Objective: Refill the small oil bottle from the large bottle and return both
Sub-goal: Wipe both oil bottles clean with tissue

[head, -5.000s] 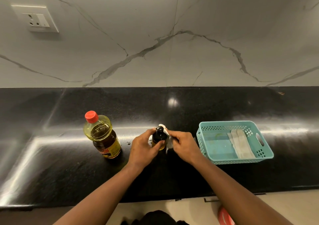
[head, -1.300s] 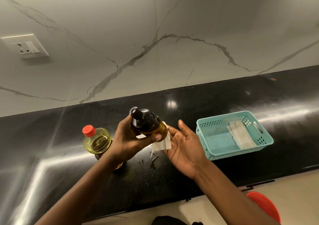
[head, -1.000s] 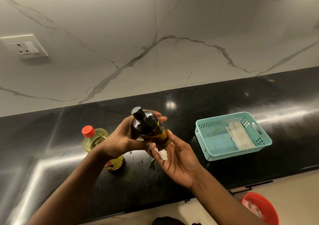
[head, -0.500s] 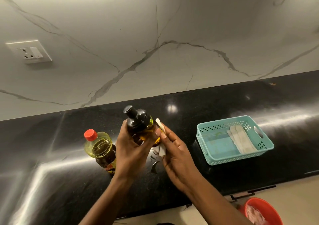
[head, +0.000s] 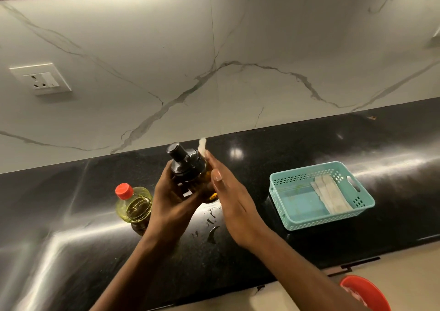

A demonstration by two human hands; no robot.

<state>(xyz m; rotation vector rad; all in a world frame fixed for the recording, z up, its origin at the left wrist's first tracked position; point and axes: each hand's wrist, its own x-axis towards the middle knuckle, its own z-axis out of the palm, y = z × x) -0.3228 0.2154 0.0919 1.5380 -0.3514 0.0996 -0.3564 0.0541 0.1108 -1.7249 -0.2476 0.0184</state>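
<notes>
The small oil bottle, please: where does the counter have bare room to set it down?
Bare counter lies left of the large bottle and behind the teal basket. Between them, spilled drops wet it.

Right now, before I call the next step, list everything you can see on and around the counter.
small oil bottle: one, dark, black pump top, held above the counter
large bottle: one, yellow oil, red cap, standing at left
tissue: one, white, against the small oil bottle
basket: one, teal, at right
folded cloth: one, whitish, inside the basket
smears: several, shiny, below the hands
counter: one, black
socket: one, white, wall left
container: one, red, bottom right
left hand: grips small oil bottle
right hand: flat, presses tissue
</notes>
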